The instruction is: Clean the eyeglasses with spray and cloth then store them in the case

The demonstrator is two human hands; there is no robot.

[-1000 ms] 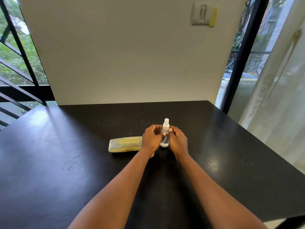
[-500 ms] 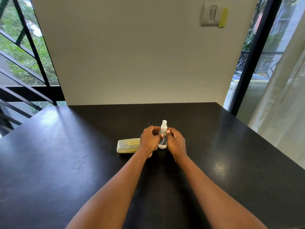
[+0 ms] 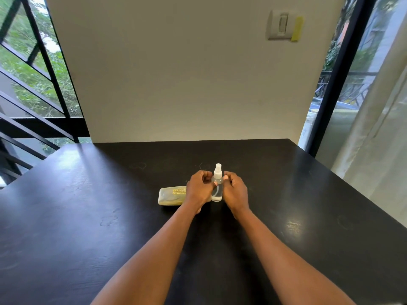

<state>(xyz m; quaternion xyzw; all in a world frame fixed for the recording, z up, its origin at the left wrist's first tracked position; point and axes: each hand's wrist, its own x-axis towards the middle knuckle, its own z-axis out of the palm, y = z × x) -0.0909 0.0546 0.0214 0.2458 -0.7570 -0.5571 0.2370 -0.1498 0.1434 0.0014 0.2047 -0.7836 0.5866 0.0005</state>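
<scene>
A small clear spray bottle (image 3: 217, 190) with a white nozzle stands upright on the black table (image 3: 88, 216), near its middle. My left hand (image 3: 198, 190) and my right hand (image 3: 234, 191) flank the bottle, fingers curled, and both thumbs press against its sides. A yellowish translucent eyeglass case (image 3: 170, 195) lies shut just left of my left hand, which hides its right end. I see no eyeglasses and no cloth.
A pale wall with a light switch (image 3: 279, 25) rises behind the table's far edge. There are black window bars (image 3: 44, 62) at the left. A dark door frame (image 3: 337, 73) and a pale curtain (image 3: 378, 128) are at the right.
The view has shifted a little as my head moved. Both hands stay curled around the upright bottle, and the case has not moved.
</scene>
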